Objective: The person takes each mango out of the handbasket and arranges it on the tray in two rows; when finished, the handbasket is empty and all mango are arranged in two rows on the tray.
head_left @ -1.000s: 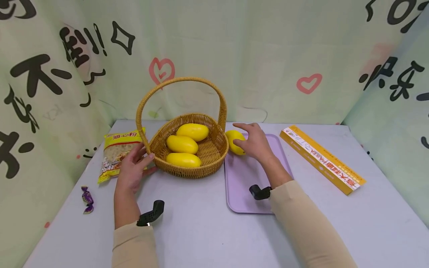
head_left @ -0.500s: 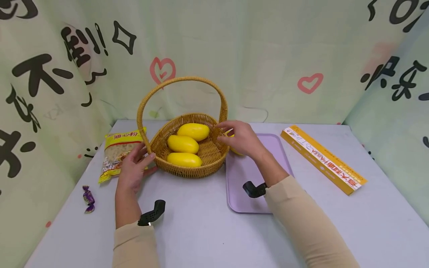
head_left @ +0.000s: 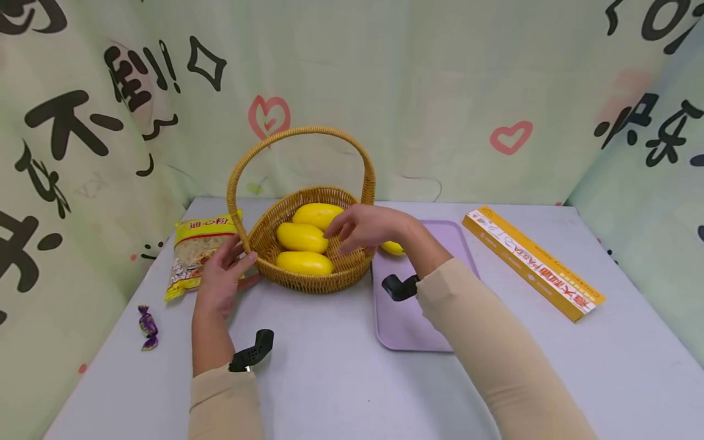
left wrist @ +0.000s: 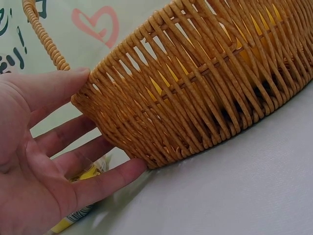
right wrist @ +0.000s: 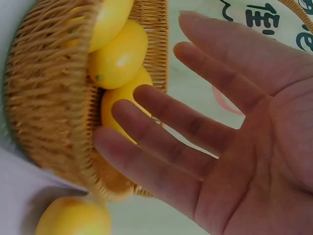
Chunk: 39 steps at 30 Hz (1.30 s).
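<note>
A wicker basket (head_left: 313, 285) (left wrist: 195, 93) (right wrist: 46, 98) with a tall handle holds three yellow fruits (head_left: 301, 237) (right wrist: 120, 54). My left hand (head_left: 220, 281) (left wrist: 44, 147) touches its left side, thumb at the rim and other fingers spread along the wall, fairly straight. Over the basket's right part hovers my right hand (head_left: 374, 225) (right wrist: 230, 132), fingers apart and loosely bent in the head view, with nothing in them. Another yellow fruit (head_left: 392, 248) (right wrist: 73, 218) lies outside, by the basket's right side at the tray's back left corner, partly hidden by my right hand.
A lilac tray (head_left: 407, 318) lies right of the basket, under my right forearm. Farther right is a long orange pasta box (head_left: 533, 263). A yellow pasta bag (head_left: 192, 253) is behind my left hand, and a purple wrapped candy (head_left: 148, 327) lies at the left.
My right hand has moved left from beside the outer fruit to above the basket, uncovering part of that fruit again. My left hand stays at the basket's side.
</note>
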Available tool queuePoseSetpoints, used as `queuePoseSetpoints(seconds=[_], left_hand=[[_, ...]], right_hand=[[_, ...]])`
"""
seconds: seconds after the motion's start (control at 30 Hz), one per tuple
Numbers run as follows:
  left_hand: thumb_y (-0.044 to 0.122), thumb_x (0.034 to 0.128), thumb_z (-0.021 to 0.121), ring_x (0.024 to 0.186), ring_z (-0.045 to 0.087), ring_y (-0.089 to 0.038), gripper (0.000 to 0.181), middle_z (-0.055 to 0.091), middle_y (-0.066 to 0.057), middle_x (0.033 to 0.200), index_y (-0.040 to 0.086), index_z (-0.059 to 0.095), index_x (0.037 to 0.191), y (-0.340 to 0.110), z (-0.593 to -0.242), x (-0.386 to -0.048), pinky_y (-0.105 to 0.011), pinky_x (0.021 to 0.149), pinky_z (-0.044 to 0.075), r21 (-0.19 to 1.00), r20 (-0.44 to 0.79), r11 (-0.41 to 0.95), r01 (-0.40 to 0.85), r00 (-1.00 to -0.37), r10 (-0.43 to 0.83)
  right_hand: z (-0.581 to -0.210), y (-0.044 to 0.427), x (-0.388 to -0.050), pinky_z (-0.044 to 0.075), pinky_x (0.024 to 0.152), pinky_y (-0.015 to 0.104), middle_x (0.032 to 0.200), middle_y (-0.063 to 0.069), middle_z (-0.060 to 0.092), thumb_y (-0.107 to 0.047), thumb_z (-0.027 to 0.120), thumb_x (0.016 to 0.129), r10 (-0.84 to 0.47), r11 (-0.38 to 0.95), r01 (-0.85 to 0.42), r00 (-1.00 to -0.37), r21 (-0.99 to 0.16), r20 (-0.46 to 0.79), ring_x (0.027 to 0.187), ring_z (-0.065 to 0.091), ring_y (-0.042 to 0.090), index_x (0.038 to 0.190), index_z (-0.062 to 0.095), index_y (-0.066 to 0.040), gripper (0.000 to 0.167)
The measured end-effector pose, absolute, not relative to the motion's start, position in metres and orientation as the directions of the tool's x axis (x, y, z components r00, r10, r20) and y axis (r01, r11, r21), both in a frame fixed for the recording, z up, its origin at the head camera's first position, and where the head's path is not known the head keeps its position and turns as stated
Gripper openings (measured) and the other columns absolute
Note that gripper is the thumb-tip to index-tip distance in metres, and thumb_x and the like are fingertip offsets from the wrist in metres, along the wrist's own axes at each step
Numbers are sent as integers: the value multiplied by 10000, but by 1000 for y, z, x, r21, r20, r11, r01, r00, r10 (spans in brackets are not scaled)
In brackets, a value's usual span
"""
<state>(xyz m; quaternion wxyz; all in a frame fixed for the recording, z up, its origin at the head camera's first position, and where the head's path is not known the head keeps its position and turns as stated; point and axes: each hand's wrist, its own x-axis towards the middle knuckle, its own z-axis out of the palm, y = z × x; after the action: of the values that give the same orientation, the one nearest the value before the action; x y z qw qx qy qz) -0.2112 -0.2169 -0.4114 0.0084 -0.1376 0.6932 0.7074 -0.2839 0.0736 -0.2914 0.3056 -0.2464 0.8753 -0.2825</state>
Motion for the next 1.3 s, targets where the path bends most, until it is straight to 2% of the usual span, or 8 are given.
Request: queuePoseSetpoints(seconds=[0.17, 0.3, 0.5, 0.8, 0.97, 1.13, 1.2, 1.3], left_hand=[[220, 1029, 653, 1464, 447, -257, 687, 354, -15, 1677, 370, 334, 1619, -216, -412, -212, -474, 1093, 522, 979, -205, -42, -201, -962, -179], [214, 1031, 650, 1464, 448, -261, 684, 353, -20, 1677, 365, 335, 1619, -216, -412, -213, -471, 1086, 527, 979, -204, -41, -200, -962, -182], [204, 1030, 654, 1450, 462, -265, 681, 368, -28, 1668, 356, 344, 1617, -214, -413, -214, -461, 1068, 543, 980, -197, -36, -194, -963, -183], [227, 1025, 660, 1467, 441, -258, 697, 342, -15, 1683, 370, 328, 1620, -217, -412, -210, -468, 1088, 526, 978, -209, -48, -203, -960, -184], [230, 1024, 662, 1468, 437, -252, 701, 341, -11, 1682, 372, 324, 1621, -217, -411, -211, -471, 1094, 522, 978, -208, -55, -202, -962, -177], [220, 1025, 660, 1469, 438, -249, 700, 346, -4, 1680, 378, 326, 1620, -217, -411, -211, -463, 1090, 525, 977, -215, -52, -209, -959, -183], [213, 1027, 656, 1475, 432, -255, 701, 341, -6, 1683, 378, 323, 1621, -217, -412, -211, -470, 1095, 519, 976, -216, -53, -209, -960, -179], [201, 1033, 645, 1481, 423, -258, 700, 334, -5, 1686, 383, 315, 1623, -217, -411, -211, -481, 1104, 511, 976, -218, -55, -211, -960, -175]], right_hand=[[-288, 57, -287, 617, 924, 471, 1382, 126, 620, -192, 755, 945, -590, 744, -226, -664, -629, -459, 1194, 616, 279, 1412, 639, -193, 481], [-289, 43, -289, 619, 919, 495, 1370, 81, 597, -218, 758, 941, -561, 779, -221, -665, -587, -494, 1244, 578, 261, 1421, 630, -223, 496], [-293, 28, -291, 614, 915, 535, 1552, 80, 458, -244, 758, 940, -516, 822, -232, -691, -520, -507, 1326, 499, 288, 1454, 600, -268, 538], [-308, 16, -296, 586, 964, 526, 1419, 51, 550, -266, 757, 943, -512, 824, -232, -695, -517, -505, 1252, 543, 230, 1453, 597, -295, 535], [-312, 12, -295, 587, 954, 524, 1365, 56, 569, -255, 754, 946, -519, 818, -240, -698, -522, -494, 1238, 551, 265, 1442, 608, -292, 518], [-317, 5, -293, 607, 924, 489, 1441, 40, 555, -230, 758, 940, -535, 812, -251, -681, -526, -500, 1219, 555, 255, 1436, 621, -282, 518], [-319, 2, -292, 615, 911, 467, 1453, 31, 555, -214, 762, 934, -533, 816, -256, -679, -518, -505, 1170, 560, 229, 1430, 627, -279, 518], [-322, 0, -290, 616, 907, 432, 1383, 42, 580, -193, 766, 926, -526, 826, -265, -680, -498, -511, 1006, 567, 210, 1419, 635, -279, 518]])
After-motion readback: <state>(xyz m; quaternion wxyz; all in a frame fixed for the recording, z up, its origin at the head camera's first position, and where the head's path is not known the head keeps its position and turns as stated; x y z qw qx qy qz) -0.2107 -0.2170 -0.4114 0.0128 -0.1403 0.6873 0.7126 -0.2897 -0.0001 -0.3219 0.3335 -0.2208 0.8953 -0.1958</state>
